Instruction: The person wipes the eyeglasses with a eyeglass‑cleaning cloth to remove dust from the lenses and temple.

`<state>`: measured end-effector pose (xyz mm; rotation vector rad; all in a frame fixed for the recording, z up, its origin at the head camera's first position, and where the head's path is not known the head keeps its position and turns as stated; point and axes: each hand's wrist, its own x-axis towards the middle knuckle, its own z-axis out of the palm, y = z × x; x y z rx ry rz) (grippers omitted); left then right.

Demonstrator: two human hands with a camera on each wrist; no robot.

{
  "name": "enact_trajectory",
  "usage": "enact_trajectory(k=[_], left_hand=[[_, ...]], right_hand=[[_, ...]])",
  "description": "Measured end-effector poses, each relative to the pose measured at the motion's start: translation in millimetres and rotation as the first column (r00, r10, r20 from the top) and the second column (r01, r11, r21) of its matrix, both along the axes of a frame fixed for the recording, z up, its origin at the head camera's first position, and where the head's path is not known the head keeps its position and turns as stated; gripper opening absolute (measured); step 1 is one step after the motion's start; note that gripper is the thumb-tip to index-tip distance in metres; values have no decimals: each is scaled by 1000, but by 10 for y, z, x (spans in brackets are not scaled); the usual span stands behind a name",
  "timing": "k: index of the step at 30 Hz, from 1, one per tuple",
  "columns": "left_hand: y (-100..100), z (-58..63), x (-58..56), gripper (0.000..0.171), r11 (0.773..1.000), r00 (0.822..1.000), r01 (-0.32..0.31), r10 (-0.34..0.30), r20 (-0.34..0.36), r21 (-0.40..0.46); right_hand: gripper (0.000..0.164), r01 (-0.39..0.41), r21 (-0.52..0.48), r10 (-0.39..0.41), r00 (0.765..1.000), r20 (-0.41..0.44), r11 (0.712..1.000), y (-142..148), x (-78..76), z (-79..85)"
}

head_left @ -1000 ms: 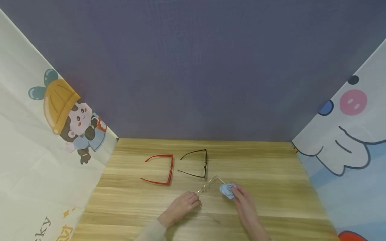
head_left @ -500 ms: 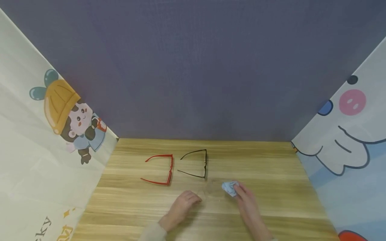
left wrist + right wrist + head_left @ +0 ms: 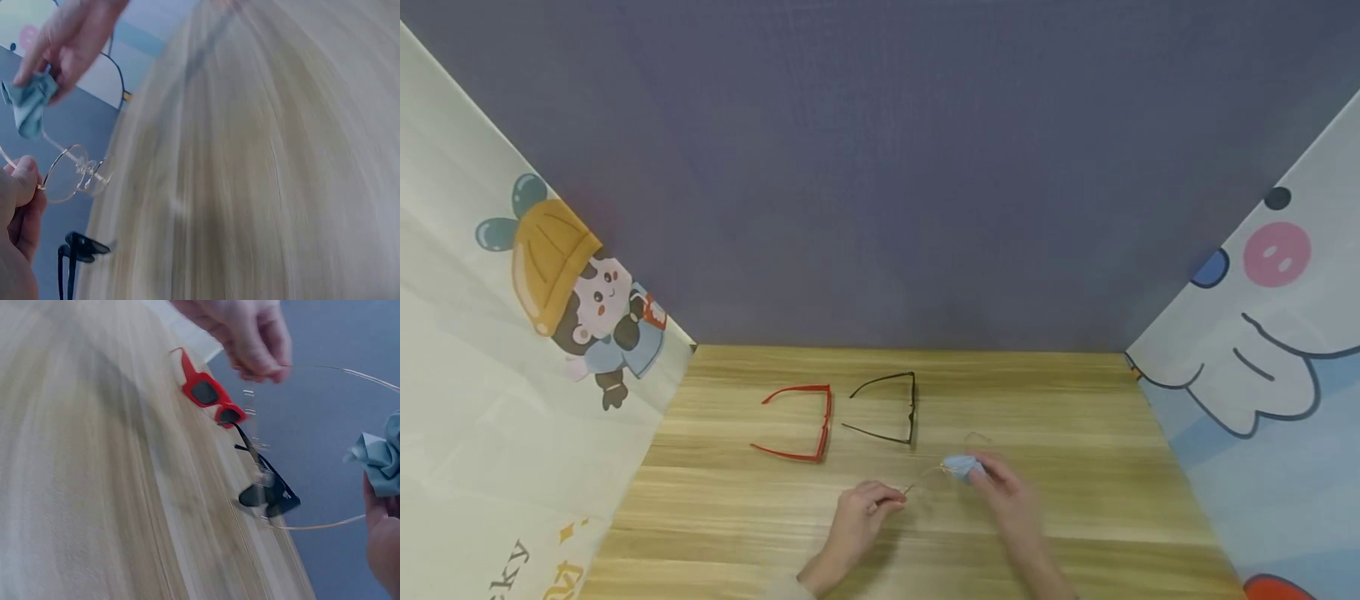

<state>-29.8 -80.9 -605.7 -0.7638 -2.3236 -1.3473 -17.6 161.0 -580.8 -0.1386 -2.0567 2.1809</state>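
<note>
Clear-lensed glasses with a thin gold frame [image 3: 47, 178] are held in the air between my hands. My left hand [image 3: 859, 521] pinches them at one end of the frame, near the hinge, as the left wrist view shows. Bunched in my right hand [image 3: 1013, 508] is a light blue cloth [image 3: 958, 466]. In the right wrist view, the cloth [image 3: 378, 459] sits near the ends of the temples, one temple [image 3: 331, 524] reaching toward it. Whether cloth and glasses touch, I cannot tell. Blur hides part of the frame in the head view.
Red sunglasses [image 3: 825, 425] lie at the left on the wooden table [image 3: 1037, 400], temples unfolded. Black sunglasses [image 3: 912, 408] lie beside them, just beyond my left hand. A dark panel [image 3: 880, 208] closes the back, and printed cartoon curtains [image 3: 475, 375] flank both sides.
The gold-framed glasses have turned in my left hand, which has moved slightly right. My right hand still holds the cloth, now a little further left than half a second ago. Both sunglasses stay put.
</note>
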Motion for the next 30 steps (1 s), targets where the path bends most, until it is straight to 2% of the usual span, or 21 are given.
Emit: enact_trajectory(k=[6,11,13,15,17,20,23,27,30], left_hand=[[84,114,65,24,990,1000,-13,9,24,139],[127,146,70,27,982,998,-15,26,-56,188],[141,144,67,29,981,994,-16,37,-104,191],[156,137,61,32,981,987,-9,40,-156,192],[176,137,56,34,982,977,-2,42,-210,188],[204,134,52,35,981,963,19,34,-266,192],[227,142,64,30,979,960,30,29,-280,204],[242,162,86,25,976,963,4,55,-264,218],[243,177,86,24,974,966,-27,84,-246,226]], right_hand=[[37,23,-1,-23,997,-79,1000,-161,16,-2],[28,52,52,-44,988,-146,997,-266,17,56],[24,56,104,-36,983,-182,993,-307,18,78],[22,60,185,-10,966,-257,981,-345,12,84],[23,82,292,30,933,-360,953,-377,-3,72],[28,134,419,102,863,-495,898,-425,-23,45],[33,175,519,173,814,-554,837,-469,-27,25],[38,165,605,244,809,-535,779,-507,-19,38],[40,154,618,262,808,-528,771,-523,-25,67]])
